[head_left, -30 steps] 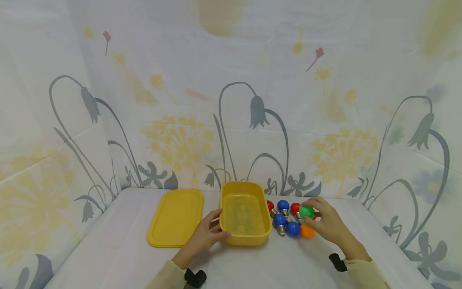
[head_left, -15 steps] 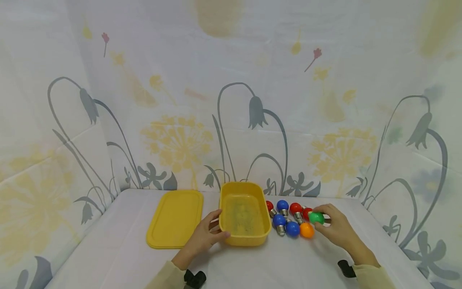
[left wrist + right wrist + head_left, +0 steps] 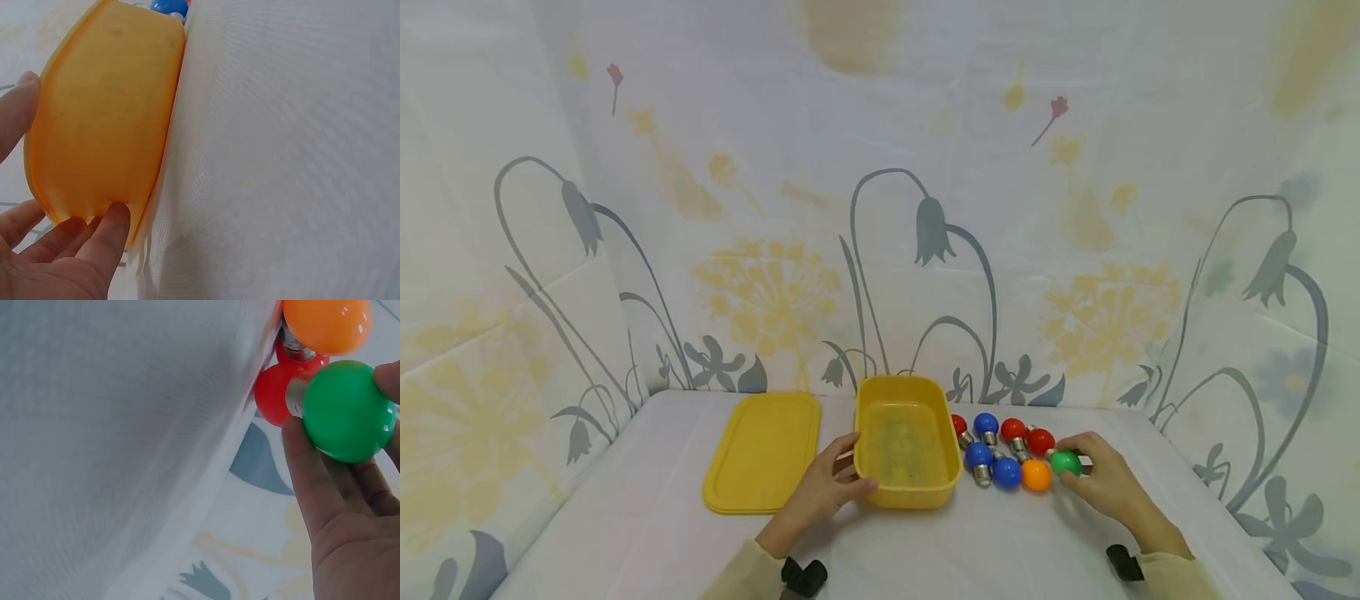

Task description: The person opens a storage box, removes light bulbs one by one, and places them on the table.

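Observation:
My right hand (image 3: pixel 1108 479) pinches a green light bulb (image 3: pixel 1065 463) between thumb and fingers, its metal base pointing toward the red bulbs in the right wrist view. Beside it lie an orange bulb (image 3: pixel 1036 476) and a red bulb (image 3: pixel 1041 442). At the near left corner of a yellow plastic box (image 3: pixel 910 497), my left hand (image 3: pixel 820 492) holds the wall, thumb on the front and fingers along the left side. The box stands upright with nothing inside. In the left wrist view, fingertips (image 3: pixel 117 215) press against the box's outer wall.
Blue bulbs (image 3: pixel 1007 472) and more red bulbs (image 3: pixel 1013 429) lie grouped right of the box. A flat yellow lid (image 3: pixel 763 454) rests to its left. White cloth covers the table (image 3: pixel 925 550), and a patterned curtain (image 3: pixel 880 292) rises behind.
My right hand has moved right and slightly toward me with the green bulb, which now sits right of the orange bulb. A red bulb behind it has come into view. My left hand stays put.

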Demonstrator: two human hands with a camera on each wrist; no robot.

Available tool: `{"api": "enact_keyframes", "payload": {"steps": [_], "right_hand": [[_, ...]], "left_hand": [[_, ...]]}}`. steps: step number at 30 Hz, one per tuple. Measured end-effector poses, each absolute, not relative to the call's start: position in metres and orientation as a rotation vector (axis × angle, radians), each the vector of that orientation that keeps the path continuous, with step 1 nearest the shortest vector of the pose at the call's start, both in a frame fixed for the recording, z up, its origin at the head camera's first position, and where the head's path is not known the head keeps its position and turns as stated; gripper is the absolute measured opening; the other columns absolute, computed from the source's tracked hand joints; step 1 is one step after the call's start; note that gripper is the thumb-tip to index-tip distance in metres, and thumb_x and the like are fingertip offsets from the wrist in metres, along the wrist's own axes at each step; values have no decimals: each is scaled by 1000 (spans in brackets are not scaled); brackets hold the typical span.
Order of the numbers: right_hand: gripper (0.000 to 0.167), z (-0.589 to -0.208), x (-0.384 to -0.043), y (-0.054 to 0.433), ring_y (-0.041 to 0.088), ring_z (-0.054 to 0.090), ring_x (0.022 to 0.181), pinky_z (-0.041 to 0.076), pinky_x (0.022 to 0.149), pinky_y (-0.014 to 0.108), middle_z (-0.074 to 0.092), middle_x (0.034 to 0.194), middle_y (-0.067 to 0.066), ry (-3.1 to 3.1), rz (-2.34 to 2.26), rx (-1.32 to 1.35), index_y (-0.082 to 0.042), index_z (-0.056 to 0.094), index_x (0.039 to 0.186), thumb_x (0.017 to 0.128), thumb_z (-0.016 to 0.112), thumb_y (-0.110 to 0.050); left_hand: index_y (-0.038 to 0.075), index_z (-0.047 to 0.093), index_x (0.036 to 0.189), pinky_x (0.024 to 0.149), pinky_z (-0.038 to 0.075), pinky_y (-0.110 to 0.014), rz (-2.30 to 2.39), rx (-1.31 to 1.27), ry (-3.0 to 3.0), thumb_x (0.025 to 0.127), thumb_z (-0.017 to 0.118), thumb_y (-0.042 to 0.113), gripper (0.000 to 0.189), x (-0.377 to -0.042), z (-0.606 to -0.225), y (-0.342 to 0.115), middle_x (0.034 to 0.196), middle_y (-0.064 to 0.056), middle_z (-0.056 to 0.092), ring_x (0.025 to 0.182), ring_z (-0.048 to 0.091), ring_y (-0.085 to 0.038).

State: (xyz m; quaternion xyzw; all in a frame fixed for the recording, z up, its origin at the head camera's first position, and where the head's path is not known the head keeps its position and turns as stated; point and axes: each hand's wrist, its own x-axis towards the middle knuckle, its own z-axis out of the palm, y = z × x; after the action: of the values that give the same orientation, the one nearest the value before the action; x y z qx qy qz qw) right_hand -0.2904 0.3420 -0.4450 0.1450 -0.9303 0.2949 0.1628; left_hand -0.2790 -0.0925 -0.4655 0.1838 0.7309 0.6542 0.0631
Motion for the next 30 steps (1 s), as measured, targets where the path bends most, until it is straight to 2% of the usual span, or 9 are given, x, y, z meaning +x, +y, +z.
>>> {"api": "enact_keyframes", "payload": {"steps": [10,17,30], "right_hand": [[30,-450,-296,346,24,55,93,55,82,48,57,105,10,-2749,851,398,-3,65,101,72,74,-3],[30,-452,-300,347,23,54,93,55,83,45,56,104,9,-2787,869,419,-4,65,100,72,74,-2],[36,-451,-300,346,24,54,93,52,88,49,53,105,10,-2885,864,421,-2,63,106,73,75,-2]], "left_hand": [[-3,25,148,100,45,-39,1989,548,2204,82,77,17,86,-281,-468,-92,147,-27,30,132,39,-41],[-2,24,148,100,45,-40,1994,537,2197,82,77,17,86,-282,-468,-92,148,-26,29,132,38,-41],[-1,23,149,101,44,-41,1990,546,2200,83,76,17,86,-281,-467,-93,149,-26,28,133,38,-40]]}}
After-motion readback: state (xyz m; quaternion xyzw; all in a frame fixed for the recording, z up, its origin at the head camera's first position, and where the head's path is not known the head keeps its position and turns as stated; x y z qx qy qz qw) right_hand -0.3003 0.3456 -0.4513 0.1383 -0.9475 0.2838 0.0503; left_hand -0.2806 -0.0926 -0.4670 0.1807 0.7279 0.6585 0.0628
